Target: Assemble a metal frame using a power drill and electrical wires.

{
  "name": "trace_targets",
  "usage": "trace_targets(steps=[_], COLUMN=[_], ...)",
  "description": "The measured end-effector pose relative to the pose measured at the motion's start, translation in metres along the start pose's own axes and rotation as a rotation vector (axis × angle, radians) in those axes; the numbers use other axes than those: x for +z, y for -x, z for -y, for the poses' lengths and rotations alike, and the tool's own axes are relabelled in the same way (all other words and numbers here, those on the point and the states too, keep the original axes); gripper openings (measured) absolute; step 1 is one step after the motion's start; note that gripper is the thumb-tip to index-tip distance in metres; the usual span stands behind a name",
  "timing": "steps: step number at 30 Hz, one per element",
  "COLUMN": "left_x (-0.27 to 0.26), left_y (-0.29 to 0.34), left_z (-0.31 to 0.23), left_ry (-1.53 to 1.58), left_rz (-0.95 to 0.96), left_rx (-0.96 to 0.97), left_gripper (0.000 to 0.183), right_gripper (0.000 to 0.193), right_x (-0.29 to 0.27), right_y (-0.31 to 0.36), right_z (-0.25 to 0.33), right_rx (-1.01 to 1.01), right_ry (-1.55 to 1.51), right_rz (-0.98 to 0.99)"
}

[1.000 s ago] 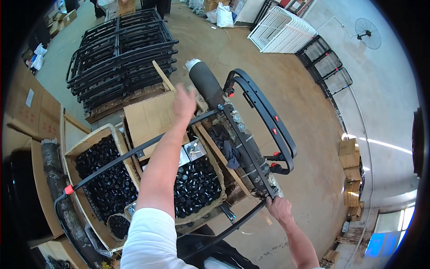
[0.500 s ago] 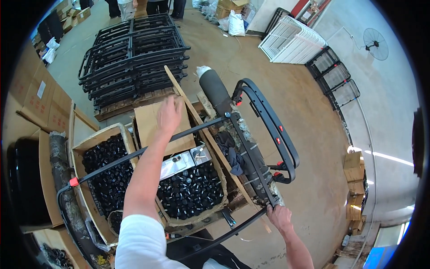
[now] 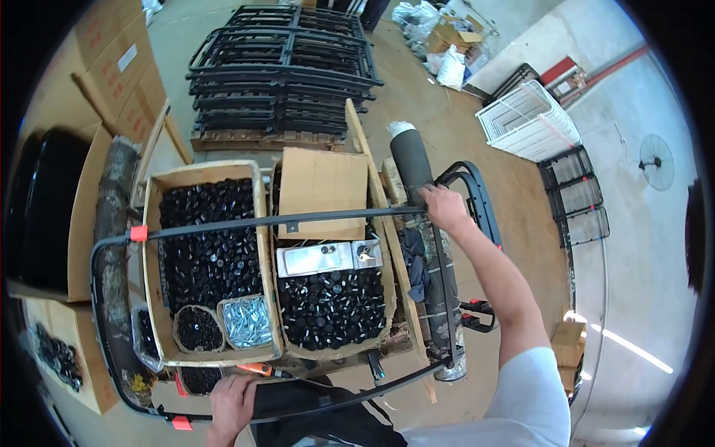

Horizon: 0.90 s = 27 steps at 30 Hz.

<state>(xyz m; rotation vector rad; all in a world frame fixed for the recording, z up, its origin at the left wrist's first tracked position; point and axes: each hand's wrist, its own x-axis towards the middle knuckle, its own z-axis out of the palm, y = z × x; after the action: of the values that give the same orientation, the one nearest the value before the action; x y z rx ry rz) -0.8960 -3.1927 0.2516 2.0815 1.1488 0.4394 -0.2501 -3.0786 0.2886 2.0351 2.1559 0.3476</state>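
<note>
The black frame (image 3: 335, 215) lies at the right fingers (image 3: 428, 194).

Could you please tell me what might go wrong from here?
The right hand is at a corner of the black frame, so it could get pinched if the frame shifts. The frame also crosses over open boxes of loose black parts; a dip might scatter some. The silver metal piece lying over those parts might slide if bumped.
</note>
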Motion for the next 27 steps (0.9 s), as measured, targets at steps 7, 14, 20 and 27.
trace_targets(steps=[7,14,20,27], left_x=[0.022,0.03,0.031,0.031], left_y=[0.103,0.093,0.098,0.098], left_z=[0.027,0.028,0.033,0.03], left_ry=[-0.202,-0.215,-0.264,-0.264], left_rz=[-0.017,-0.057,-0.105,-0.1], left_rx=[-0.222,-0.214,-0.221,-0.264], left_gripper=[0.006,0.008,0.01,0.018], right_gripper=[0.021,0.021,0.026,0.066], right_x=[0.005,0.0,-0.005,-0.021], right_y=[-0.036,-0.037,-0.036,-0.03], right_z=[0.025,0.023,0.022,0.032], right_rx=[0.244,0.233,0.252,0.5], right_ry=[0.212,0.253,0.168,0.023], right_rz=[0.468,0.572,0.659,0.563])
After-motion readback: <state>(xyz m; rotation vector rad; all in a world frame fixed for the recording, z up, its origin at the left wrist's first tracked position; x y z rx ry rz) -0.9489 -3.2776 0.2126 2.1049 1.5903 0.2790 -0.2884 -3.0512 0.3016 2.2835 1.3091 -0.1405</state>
